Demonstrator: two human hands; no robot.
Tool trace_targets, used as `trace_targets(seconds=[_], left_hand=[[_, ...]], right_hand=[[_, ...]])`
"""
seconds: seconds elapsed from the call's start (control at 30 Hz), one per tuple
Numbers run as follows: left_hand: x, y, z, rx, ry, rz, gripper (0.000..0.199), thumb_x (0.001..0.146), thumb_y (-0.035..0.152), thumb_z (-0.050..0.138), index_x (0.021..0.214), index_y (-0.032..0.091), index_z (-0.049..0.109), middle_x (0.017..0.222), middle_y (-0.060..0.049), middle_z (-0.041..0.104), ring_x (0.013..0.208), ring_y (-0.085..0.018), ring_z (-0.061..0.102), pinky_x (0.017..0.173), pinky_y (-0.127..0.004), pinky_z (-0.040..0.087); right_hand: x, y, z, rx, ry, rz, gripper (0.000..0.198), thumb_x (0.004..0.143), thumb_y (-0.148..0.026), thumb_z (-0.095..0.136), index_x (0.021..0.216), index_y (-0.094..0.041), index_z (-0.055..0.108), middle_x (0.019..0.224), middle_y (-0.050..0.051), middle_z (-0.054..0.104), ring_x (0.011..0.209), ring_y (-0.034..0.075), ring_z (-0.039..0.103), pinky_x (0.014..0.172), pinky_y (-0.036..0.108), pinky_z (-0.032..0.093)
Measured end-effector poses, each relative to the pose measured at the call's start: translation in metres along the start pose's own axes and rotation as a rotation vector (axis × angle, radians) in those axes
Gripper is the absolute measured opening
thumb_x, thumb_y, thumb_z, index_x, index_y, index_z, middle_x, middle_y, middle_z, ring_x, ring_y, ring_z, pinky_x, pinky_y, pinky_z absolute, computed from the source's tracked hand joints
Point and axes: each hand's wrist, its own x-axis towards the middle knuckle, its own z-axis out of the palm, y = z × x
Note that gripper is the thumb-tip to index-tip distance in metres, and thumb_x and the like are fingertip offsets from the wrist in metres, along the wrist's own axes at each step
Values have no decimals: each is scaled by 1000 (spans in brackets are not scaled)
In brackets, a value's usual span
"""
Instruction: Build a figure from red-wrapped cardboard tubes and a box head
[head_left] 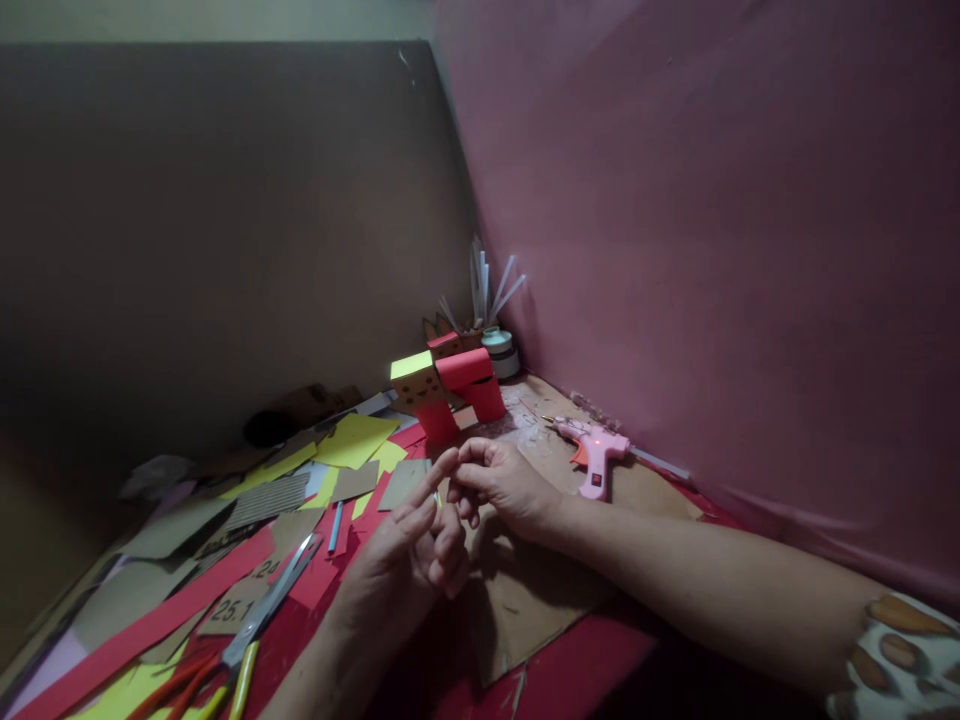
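Note:
In the middle of the head view, my left hand (412, 545) is raised with its index finger stretched out and the other fingers loosely bent. No object shows in it. The thumb and fingers of my right hand (506, 485) are pinched together at the tip of that left index finger. Whatever may be between them is hidden or too small to make out. Below both hands lies a piece of brown cardboard (517, 625). Just beyond them stands a small animal figure (465, 370) of red paper and cardboard, with a drawn face and a yellow-topped head.
Scissors (247, 625) lie open at the left among coloured paper and cardboard scraps (187, 520). A pink glue gun (596, 460) rests at the right, its light lit. Behind the figure stand glue sticks (484, 285) and a lidded jar (501, 352), near the pink wall (712, 250).

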Motion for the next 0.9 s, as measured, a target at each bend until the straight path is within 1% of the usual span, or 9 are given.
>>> trace_targets(seconds=[0.13, 0.27, 0.4, 0.57, 0.67, 0.73, 0.8, 0.87, 0.9], left_hand=[[-1, 0, 1, -24, -15, -1, 52, 81, 29, 68, 131, 20, 58, 54, 2, 56, 45, -11, 49, 42, -22, 46], [-3, 3, 0, -56, -2, -20, 53, 77, 30, 73, 127, 18, 62, 55, 2, 55, 44, -9, 45, 42, -22, 46], [-5, 6, 1, -129, -7, -38, 52, 77, 29, 72, 126, 16, 61, 55, 3, 53, 44, -8, 41, 43, -22, 45], [-4, 7, 1, -195, -38, -12, 51, 85, 28, 63, 130, 5, 55, 50, 4, 49, 40, -7, 34, 41, -21, 43], [-4, 7, 0, -215, -68, 21, 48, 89, 28, 58, 127, -1, 55, 48, 5, 48, 38, -5, 26, 40, -21, 43], [-4, 7, -2, -226, -70, 18, 43, 91, 27, 55, 121, -4, 59, 47, 5, 47, 38, -5, 22, 41, -20, 43], [-4, 8, -3, -225, -73, 5, 38, 91, 26, 53, 110, -6, 64, 45, 6, 45, 38, -4, 19, 40, -19, 44], [-4, 8, -3, -213, -81, -7, 36, 92, 25, 51, 102, -6, 67, 43, 6, 41, 38, -5, 17, 39, -19, 44], [-4, 9, -4, -207, -85, -8, 35, 93, 24, 49, 99, -5, 68, 42, 7, 38, 37, -5, 15, 38, -18, 43]], right_hand=[[-1, 0, -1, -39, -6, -37, 6, 70, -17, 58, 72, -18, 52, 60, -3, 63, 43, 7, 53, 41, 20, 44], [0, 0, -1, -74, 1, -50, 5, 69, -14, 55, 72, -18, 52, 59, -4, 61, 43, 7, 52, 40, 19, 43], [-2, -1, 1, -147, 11, -83, 6, 70, -13, 52, 72, -18, 52, 57, -5, 59, 44, 7, 52, 41, 19, 42], [-9, -2, 2, -351, 14, -202, 12, 76, -14, 49, 82, -17, 59, 64, -4, 58, 48, 7, 52, 45, 20, 43], [-12, -1, 1, -504, 22, -310, 13, 79, -13, 48, 83, -17, 60, 61, -4, 56, 51, 9, 52, 48, 21, 43], [-12, -1, 1, -575, 29, -379, 11, 80, -13, 49, 80, -18, 59, 58, -5, 54, 50, 9, 51, 49, 21, 43], [-12, -1, 1, -579, 32, -416, 9, 81, -13, 50, 78, -19, 56, 58, -6, 54, 50, 8, 51, 50, 21, 42], [-11, -2, 1, -508, 38, -402, 7, 81, -15, 52, 77, -19, 55, 59, -6, 55, 49, 8, 51, 48, 21, 42], [-10, -3, 2, -449, 36, -372, 5, 81, -16, 52, 78, -19, 55, 61, -6, 56, 48, 8, 51, 47, 20, 42]])
